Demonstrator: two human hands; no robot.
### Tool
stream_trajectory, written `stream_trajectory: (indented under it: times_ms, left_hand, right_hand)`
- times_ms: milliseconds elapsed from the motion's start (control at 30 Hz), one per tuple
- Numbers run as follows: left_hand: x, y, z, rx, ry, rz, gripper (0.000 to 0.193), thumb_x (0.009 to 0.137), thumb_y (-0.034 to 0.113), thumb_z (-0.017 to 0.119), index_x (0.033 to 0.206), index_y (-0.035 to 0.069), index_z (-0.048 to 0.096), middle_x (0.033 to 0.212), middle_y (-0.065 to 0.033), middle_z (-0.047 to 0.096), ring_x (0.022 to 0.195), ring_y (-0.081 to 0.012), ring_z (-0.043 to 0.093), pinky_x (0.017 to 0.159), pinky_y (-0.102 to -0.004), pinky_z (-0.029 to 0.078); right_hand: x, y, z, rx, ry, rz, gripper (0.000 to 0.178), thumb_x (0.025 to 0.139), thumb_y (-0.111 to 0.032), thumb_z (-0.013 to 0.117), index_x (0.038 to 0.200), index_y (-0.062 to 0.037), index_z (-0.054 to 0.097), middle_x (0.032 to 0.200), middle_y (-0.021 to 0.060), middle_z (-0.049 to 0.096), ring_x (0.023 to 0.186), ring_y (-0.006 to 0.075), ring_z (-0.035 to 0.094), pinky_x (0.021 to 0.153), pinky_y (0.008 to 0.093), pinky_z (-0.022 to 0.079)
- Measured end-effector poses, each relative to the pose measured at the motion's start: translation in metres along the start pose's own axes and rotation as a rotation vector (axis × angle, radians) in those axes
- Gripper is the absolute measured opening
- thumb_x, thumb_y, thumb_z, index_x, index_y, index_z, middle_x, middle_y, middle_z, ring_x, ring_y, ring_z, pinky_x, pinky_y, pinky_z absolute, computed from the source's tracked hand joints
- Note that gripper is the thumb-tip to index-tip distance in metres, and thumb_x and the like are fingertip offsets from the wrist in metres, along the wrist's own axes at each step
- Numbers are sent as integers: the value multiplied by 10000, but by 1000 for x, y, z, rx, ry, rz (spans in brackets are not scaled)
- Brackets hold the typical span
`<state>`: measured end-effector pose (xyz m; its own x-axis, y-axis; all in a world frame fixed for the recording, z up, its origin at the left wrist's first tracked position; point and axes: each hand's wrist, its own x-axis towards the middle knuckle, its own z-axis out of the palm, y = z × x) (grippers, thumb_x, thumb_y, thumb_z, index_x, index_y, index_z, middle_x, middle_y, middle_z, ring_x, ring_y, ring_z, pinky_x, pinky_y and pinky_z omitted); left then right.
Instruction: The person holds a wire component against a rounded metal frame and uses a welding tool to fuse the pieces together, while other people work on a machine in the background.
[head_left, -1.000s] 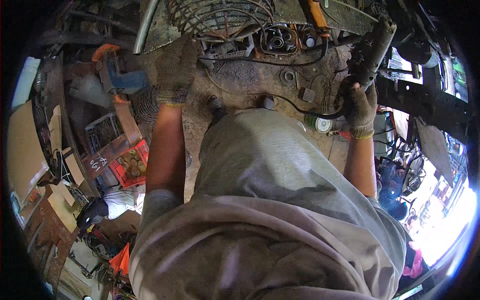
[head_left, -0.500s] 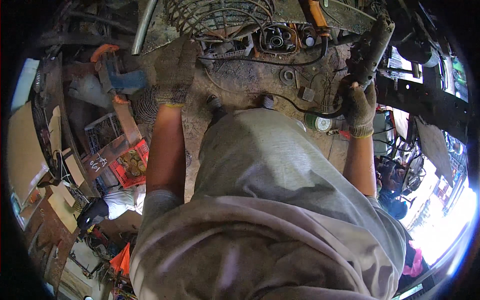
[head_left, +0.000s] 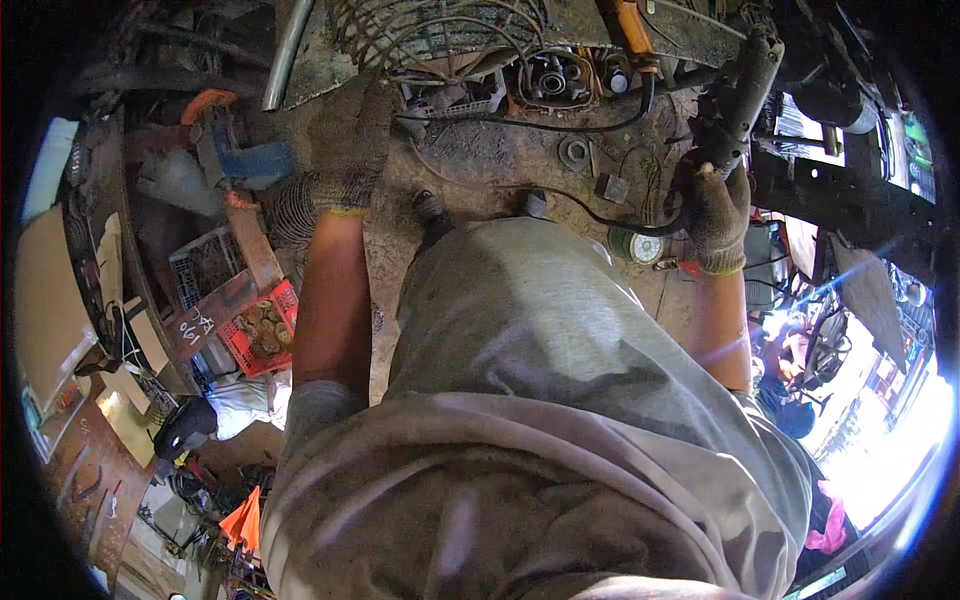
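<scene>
Grey scuffed metal: cylindrical tool [head_left: 740, 95] upper R, gripped in my knit-gloved R hand [head_left: 718, 215], black cable [head_left: 655, 231] curving to it. L hand [head_left: 350, 140], same coarse knit, can't tell its grip. Vs prev. frame: hands approx. same, glare [head_left: 790, 345] brighter beside R forearm [head_left: 720, 310].

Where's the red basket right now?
In the head view, the red basket is left of centre, just to the left of the person's left forearm and beside a rusty board with white marks.
</scene>
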<state>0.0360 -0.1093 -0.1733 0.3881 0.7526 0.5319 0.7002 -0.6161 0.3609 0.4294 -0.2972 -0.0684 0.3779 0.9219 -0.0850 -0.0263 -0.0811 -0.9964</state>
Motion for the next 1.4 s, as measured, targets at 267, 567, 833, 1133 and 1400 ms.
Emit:
stream_trajectory:
  times_ms: [267, 567, 833, 1133, 1400]
  left_hand:
    - [0, 4, -8, 390, 24, 240, 308, 909, 196, 670, 1187, 64, 669, 1220, -137, 653, 1028, -307, 668, 863, -411, 559]
    - [4, 6, -5, 84, 101, 116, 270, 905, 172, 687, 1150, 59, 683, 1098, -136, 703, 966, -302, 687, 824, -386, 565]
    - [2, 0, 12, -337, 73, -255, 305, 934, 262, 656, 1173, 74, 677, 1105, -155, 700, 966, -317, 688, 842, -396, 548]
    - [-4, -3, 8, 175, 29, -2, 311, 916, 249, 661, 1196, 113, 670, 1136, -118, 685, 984, -274, 684, 837, -405, 550]
    - [-3, -4, 10, 122, 174, 133, 268, 868, 179, 705, 1128, 118, 712, 1110, -112, 693, 927, -257, 699, 752, -388, 579]
  right_hand:
    - [0, -13, 14, -3, 8, -15, 521, 907, -175, 655, 1356, 37, 496, 992, 36, 629, 777, 87, 568, 651, 227, 471]
    - [0, -11, 14, 12, 7, -17, 504, 918, -194, 642, 1346, 37, 509, 933, 34, 621, 727, 84, 555, 618, 220, 452]
    - [0, -6, 12, 20, 25, -11, 496, 926, -194, 639, 1347, 32, 505, 952, 37, 630, 737, 88, 564, 626, 225, 468]
    - [-1, -15, 17, 12, 30, 14, 492, 918, -200, 653, 1335, 26, 520, 941, 30, 623, 746, 88, 561, 648, 228, 468]
    - [4, -7, 10, -17, 35, 20, 495, 906, -209, 663, 1318, 31, 528, 917, 19, 607, 752, 89, 559, 670, 237, 463]
